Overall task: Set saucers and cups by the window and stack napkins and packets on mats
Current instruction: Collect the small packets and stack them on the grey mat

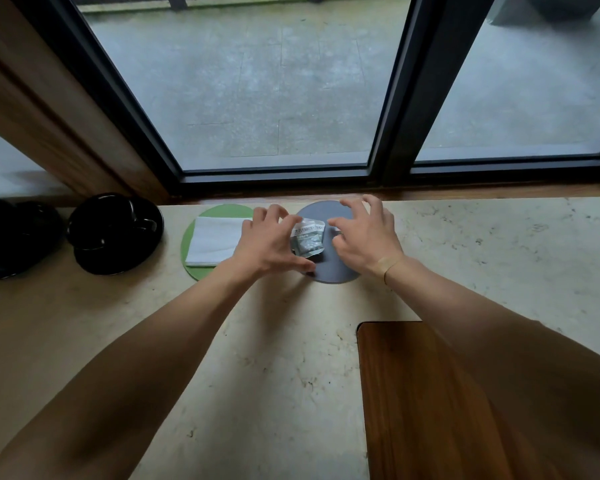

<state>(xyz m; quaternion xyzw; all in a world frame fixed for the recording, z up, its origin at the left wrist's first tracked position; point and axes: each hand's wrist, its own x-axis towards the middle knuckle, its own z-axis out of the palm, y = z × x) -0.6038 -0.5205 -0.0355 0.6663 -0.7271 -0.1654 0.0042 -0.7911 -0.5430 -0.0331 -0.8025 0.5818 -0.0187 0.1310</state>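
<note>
1. Pale stone desk point(84, 323) runs along a dark-framed window point(257, 98) that looks onto a grey paved terrace; a wooden panel point(430, 393) lies at the near right.

2. Done, by my reading: two black saucers with black cups already stand by the window at the far left. One cup and saucer point(115, 233) shows whole; the other set point(11, 237) is cut by the frame edge.

3. Also done, it seems: a folded white napkin stack point(215, 240) lies on the round green mat point(201, 271), square and flat, its right end hidden behind the left hand.

4. In hand now: the packets. A small silvery packet point(308, 239) with dark printing lies on the round grey mat point(336, 271), just right of the green one. It looks crinkled and slightly puffed, and more may lie beneath it; I cannot tell how many.

5. The left hand point(271, 244) has its fingers curved at the packet's left edge, thumb down by the mat's near rim; it touches or lightly pinches the packet, though I cannot tell which.

6. The right hand point(364, 237) hovers just right of the packet, fingers spread and bent, holding nothing that shows.

7. Left to do, I judge: square the packets into a neat pile and let go.
</note>
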